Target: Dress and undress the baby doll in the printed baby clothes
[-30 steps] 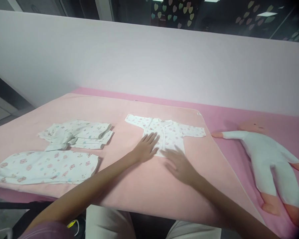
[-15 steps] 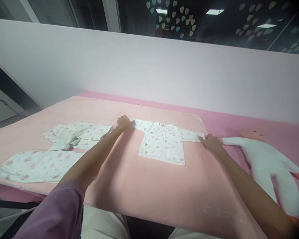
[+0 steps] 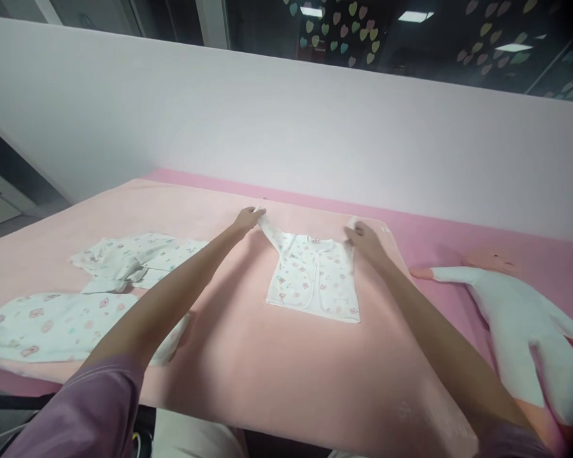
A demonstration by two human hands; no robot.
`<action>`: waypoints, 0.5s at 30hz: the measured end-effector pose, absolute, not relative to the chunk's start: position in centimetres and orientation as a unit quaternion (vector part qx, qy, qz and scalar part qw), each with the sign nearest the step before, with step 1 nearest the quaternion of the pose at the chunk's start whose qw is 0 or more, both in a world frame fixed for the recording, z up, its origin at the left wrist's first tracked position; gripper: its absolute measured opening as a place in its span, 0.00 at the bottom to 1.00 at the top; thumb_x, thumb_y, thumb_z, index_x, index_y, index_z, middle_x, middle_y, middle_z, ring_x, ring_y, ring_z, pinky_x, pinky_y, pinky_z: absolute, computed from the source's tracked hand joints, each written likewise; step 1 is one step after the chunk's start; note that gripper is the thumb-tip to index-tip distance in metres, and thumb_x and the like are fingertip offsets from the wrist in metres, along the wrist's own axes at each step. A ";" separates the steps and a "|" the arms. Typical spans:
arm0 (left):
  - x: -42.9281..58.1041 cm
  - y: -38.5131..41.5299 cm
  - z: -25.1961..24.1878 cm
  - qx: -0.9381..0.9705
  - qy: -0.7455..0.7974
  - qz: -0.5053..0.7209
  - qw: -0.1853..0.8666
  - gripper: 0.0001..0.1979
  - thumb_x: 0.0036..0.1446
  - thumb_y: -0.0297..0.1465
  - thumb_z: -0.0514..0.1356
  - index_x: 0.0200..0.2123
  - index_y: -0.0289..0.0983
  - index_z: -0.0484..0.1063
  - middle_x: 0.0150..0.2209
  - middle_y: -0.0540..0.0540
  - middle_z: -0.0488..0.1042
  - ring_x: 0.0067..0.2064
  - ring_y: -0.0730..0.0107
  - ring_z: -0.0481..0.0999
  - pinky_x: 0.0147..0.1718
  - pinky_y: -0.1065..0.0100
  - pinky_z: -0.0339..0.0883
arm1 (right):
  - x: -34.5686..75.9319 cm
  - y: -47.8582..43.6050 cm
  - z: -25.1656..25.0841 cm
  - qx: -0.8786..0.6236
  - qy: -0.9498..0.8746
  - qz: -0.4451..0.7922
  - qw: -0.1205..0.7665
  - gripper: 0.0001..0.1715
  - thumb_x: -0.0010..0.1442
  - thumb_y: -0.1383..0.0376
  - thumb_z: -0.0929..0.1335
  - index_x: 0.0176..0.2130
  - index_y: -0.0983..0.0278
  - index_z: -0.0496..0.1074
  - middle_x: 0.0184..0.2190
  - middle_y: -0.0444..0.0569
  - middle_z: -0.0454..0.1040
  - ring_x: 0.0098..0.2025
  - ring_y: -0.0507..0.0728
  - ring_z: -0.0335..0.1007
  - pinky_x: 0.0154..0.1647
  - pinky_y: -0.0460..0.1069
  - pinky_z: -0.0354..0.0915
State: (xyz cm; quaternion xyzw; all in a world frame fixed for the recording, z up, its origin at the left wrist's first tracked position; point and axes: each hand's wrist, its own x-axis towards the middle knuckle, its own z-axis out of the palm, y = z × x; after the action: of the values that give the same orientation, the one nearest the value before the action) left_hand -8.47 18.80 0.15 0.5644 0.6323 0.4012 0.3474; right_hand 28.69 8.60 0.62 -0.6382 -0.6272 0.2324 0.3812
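Note:
A small white baby shirt (image 3: 310, 277) with a pastel print lies front side up, its body flat and its hem toward me. My left hand (image 3: 249, 218) is closed on the cuff of the sleeve on the left, which is pulled up and away. On the other side, my right hand (image 3: 363, 238) grips the opposite sleeve near its end, raised above the shoulder. That hand is slightly blurred and covers most of the sleeve.
Printed baby trousers (image 3: 57, 321) and another crumpled printed garment (image 3: 134, 254) lie on the left of the pink covered table (image 3: 277, 369). A white-bodied doll (image 3: 506, 318) lies at the right. Behind stands a white wall (image 3: 286, 133) below dark glass.
Both sleeves were stretched out sideways; now they are lifted upward. My right hand has moved left and away from me, my left hand slightly right and up.

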 end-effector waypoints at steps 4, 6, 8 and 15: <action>-3.6 18.7 1.2 0.573 0.568 0.459 0.372 0.13 0.67 0.37 0.61 0.31 0.38 0.66 0.29 0.48 0.69 0.30 0.71 0.69 0.30 0.68 0.63 | 20.5 9.5 0.2 -0.542 -0.681 0.336 0.359 0.20 0.68 0.45 0.68 0.44 0.57 0.72 0.46 0.48 0.80 0.47 0.58 0.76 0.51 0.53 0.69; -1.0 17.7 1.8 0.607 0.511 0.463 0.394 0.14 0.68 0.39 0.60 0.31 0.38 0.66 0.30 0.48 0.70 0.30 0.71 0.70 0.31 0.68 0.64 | 19.0 9.5 0.0 -0.533 -0.689 0.341 0.353 0.22 0.66 0.44 0.71 0.48 0.57 0.72 0.51 0.49 0.80 0.48 0.59 0.76 0.49 0.53 0.71; 1.1 16.1 2.5 0.686 0.428 0.418 0.414 0.18 0.70 0.44 0.58 0.33 0.38 0.70 0.33 0.46 0.75 0.34 0.68 0.73 0.36 0.67 0.67 | 18.9 9.4 0.0 -0.526 -0.690 0.353 0.349 0.26 0.62 0.45 0.74 0.51 0.56 0.71 0.52 0.49 0.79 0.46 0.59 0.77 0.44 0.52 0.73; 2.0 13.3 1.4 0.778 0.495 0.332 0.196 0.23 0.72 0.50 0.51 0.45 0.38 0.76 0.52 0.39 0.79 0.56 0.50 0.74 0.58 0.55 0.64 | 23.7 9.0 -1.0 -0.629 -0.615 0.274 0.389 0.19 0.63 0.46 0.70 0.41 0.58 0.75 0.41 0.47 0.80 0.42 0.60 0.76 0.43 0.52 0.70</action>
State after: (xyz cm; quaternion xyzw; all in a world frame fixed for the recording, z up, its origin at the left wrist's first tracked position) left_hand 1.97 13.31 1.36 0.7783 0.4954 0.3319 0.1965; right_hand 23.73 9.04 -0.99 -0.6286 -0.6150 0.2742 0.3891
